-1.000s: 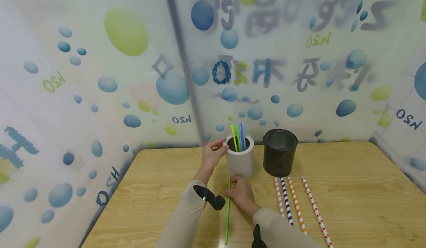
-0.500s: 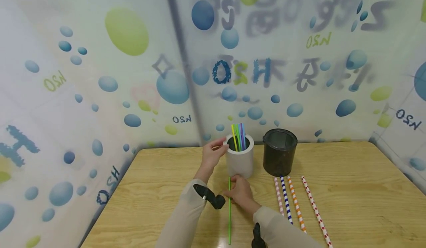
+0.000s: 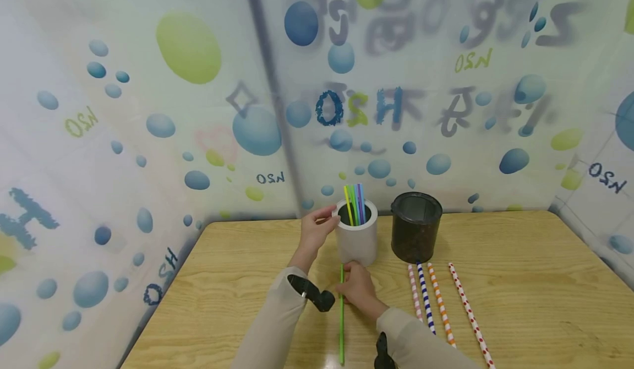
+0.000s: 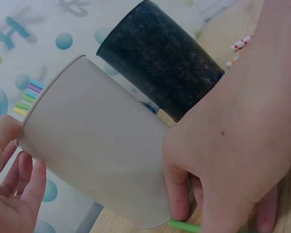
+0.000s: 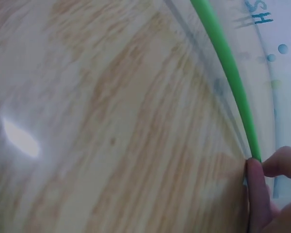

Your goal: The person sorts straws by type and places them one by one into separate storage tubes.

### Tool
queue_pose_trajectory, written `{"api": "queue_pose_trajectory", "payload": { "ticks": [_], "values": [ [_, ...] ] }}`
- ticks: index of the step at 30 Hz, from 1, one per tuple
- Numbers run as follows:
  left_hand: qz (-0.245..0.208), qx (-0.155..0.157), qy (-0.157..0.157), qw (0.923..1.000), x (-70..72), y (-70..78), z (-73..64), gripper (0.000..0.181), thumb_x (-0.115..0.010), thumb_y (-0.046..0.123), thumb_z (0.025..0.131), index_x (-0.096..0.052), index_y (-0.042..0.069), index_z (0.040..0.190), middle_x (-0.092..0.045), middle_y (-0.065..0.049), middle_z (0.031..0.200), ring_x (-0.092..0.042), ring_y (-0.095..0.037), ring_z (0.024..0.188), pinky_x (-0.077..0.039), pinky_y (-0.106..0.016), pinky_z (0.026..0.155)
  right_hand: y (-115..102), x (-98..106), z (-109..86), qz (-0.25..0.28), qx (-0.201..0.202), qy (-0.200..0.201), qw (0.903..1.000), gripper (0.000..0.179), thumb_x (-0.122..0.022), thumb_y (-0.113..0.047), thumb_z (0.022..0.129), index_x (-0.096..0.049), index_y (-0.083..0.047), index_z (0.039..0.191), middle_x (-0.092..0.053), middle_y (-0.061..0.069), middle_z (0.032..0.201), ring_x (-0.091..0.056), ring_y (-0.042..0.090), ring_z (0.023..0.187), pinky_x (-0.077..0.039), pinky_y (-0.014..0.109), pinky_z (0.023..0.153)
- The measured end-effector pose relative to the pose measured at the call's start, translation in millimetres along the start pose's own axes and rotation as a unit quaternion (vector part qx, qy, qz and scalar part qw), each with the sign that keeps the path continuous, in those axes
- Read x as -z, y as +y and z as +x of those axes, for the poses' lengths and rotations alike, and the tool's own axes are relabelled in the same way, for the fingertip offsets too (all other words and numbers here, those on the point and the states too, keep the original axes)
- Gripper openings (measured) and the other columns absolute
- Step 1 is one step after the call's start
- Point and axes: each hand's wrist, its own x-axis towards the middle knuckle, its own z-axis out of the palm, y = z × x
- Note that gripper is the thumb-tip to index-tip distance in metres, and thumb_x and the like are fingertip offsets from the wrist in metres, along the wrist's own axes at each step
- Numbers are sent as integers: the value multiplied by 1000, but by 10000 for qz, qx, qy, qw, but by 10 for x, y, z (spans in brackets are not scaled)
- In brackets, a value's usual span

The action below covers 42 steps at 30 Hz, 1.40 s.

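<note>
Table [image 3: 238, 281], light wood grain, pushed near a pale sheet [image 3: 213, 104] printed with blue and green drops and mirrored H2O lettering. Green straw [image 3: 342, 325]: pinched between thumb and finger of the right hand [image 3: 361, 292], far end beside the foot of the white cup [image 3: 358, 245]; whether it rests on the wood cannot be told. Left hand [image 3: 317, 234]: fingers loose and parted, touching the white cup's rim, gripping nothing. Count: white cup, one; black cup [image 3: 417, 237], one, just beside it; patterned straws [image 3: 441, 305], four, pink-striped, blue-striped, orange-striped, red-dotted; plain straws [image 3: 360, 204] inside the white cup, bunched, number uncertain.
</note>
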Motion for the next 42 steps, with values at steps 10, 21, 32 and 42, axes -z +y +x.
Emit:
{"api": "queue_pose_trajectory", "payload": {
  "ticks": [10, 21, 32, 42],
  "values": [
    [-84, 26, -135, 9999, 19, 31, -9, 34, -67, 12, 84, -62, 4, 117, -57, -13, 115, -52, -23, 99, -49, -34, 83, 23, 19, -1, 396, -206, 116, 9989, 44, -67, 5, 67, -51, 12, 108, -50, 9, 70, -49, 14, 41, -47, 26, 39],
    [59, 93, -172, 9998, 0, 322, -249, 34, -62, 7, 86, -59, -1, 119, -54, -20, 119, -51, -28, 102, -48, -36, 86, 39, 58, 75, 759, -732, 23, 9944, 40, -66, 3, 69, -58, 10, 108, -58, 7, 77, -49, 12, 49, -45, 25, 41],
    [65, 1, -183, 9998, 4, 220, -175, 34, -64, 10, 85, -61, 2, 117, -57, -15, 115, -51, -25, 100, -48, -34, 84, 34, 137, 107, 1474, -588, -520, 9860, 37, -60, 7, 71, -56, 10, 108, -59, 12, 92, -54, 18, 76, -51, 31, 54],
    [6, -62, -77, 10000, 21, 6, -7, 32, -66, 12, 83, -64, 7, 115, -58, -10, 114, -52, -23, 100, -50, -32, 82, -153, 342, 96, 1730, -328, -1049, 9788, 41, -56, 6, 72, -49, 4, 113, -50, 13, 91, -51, 20, 69, -52, 39, 48]
  ]
}}
